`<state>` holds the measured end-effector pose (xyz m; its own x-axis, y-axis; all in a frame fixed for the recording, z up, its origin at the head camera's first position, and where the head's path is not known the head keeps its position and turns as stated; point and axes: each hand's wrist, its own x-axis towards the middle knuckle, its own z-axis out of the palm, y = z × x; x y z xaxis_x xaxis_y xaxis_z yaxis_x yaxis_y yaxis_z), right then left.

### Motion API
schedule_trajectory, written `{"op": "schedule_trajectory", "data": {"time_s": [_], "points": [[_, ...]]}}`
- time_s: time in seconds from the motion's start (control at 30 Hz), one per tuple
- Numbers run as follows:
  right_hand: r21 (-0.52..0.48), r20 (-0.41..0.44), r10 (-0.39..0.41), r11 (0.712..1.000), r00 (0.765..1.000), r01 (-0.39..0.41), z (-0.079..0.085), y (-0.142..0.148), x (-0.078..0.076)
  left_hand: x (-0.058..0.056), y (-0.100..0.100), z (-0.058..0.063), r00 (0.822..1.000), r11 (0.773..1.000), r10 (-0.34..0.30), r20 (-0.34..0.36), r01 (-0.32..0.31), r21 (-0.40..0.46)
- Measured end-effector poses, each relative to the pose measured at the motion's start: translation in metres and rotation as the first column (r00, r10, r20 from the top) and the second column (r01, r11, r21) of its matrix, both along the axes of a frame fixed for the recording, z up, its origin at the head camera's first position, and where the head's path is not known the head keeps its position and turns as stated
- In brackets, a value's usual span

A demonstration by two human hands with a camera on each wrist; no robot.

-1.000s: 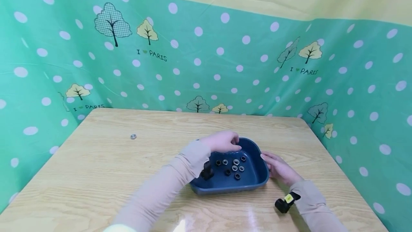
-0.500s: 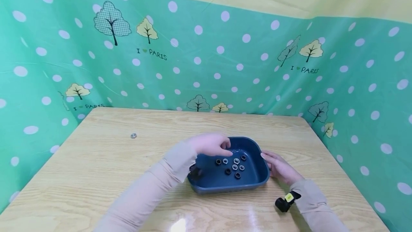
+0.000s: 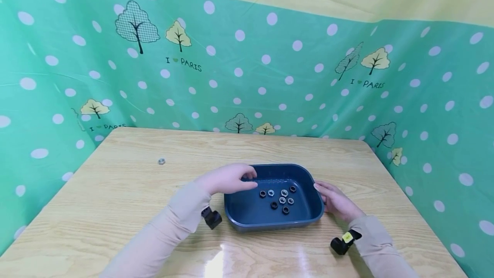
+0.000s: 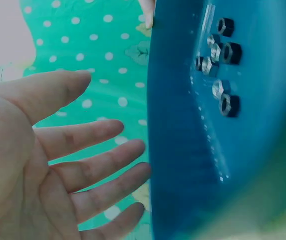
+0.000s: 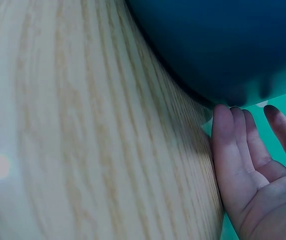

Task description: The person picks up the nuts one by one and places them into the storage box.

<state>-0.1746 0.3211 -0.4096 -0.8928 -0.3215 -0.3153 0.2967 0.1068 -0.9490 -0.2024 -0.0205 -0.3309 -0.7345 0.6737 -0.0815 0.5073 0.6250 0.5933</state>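
A dark blue plastic bin [image 3: 274,226] stands on the table, with several loose hex nuts on its floor. Some are black, like one black nut [image 3: 286,210] near the front, and others silver, such as a silver nut [image 3: 284,193]. My left hand [image 3: 225,179] hovers by the bin's far left corner, thumb and fingers spread with nothing between them; the left wrist view shows its bare palm [image 4: 12,165]. At the opposite end, my right hand [image 3: 336,201] touches the bin's outer right wall with extended fingers [image 5: 224,132], thumb up near the rim.
A single silver nut [image 3: 161,161] lies apart on the wooden table [image 3: 115,200], toward the back left. A green dotted curtain [image 3: 247,76] hangs behind and along both sides of the table. Small black cameras are strapped to both wrists.
My left hand has drawn back to the left from over the bin, uncovering its left part. My right hand stays at the right wall, and the nuts lie as before.
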Motion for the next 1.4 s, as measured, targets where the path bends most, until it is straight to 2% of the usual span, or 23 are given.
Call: {"op": "schedule_trajectory", "data": {"time_s": [0.2,0.37,0.67,0.9,1.03,1.27,1.4], "points": [[0.009,-0.003,-0.004,1.0,1.0,0.004,0.0,0.0,0.001,0.004,-0.02,-0.012,0.991,0.992,0.096,-0.094,-0.087,0.095],[0.016,0.0,-0.003,1.0,1.0,0.003,0.001,0.0,0.002,0.007,-0.037,-0.023,0.973,0.97,0.199,-0.12,-0.179,0.165],[0.011,0.014,-0.009,1.0,1.0,0.009,0.0,0.001,0.002,0.01,-0.063,-0.041,0.94,0.921,0.334,-0.067,-0.311,0.235],[-0.007,0.013,-0.003,1.0,1.0,0.003,0.004,0.001,0.0,0.006,-0.085,-0.051,0.91,0.883,0.41,-0.052,-0.382,0.272],[0.006,0.011,-0.002,1.0,1.0,0.002,0.007,0.0,-0.001,0.004,-0.1,-0.053,0.898,0.86,0.439,-0.013,-0.416,0.294],[-0.01,0.011,-0.007,1.0,1.0,0.008,0.008,0.0,0.0,0.003,-0.124,-0.056,0.864,0.815,0.499,0.062,-0.493,0.305],[-0.015,0.016,-0.009,1.0,1.0,0.009,0.008,-0.001,0.0,0.004,-0.137,-0.057,0.848,0.802,0.524,0.078,-0.523,0.288]]}}
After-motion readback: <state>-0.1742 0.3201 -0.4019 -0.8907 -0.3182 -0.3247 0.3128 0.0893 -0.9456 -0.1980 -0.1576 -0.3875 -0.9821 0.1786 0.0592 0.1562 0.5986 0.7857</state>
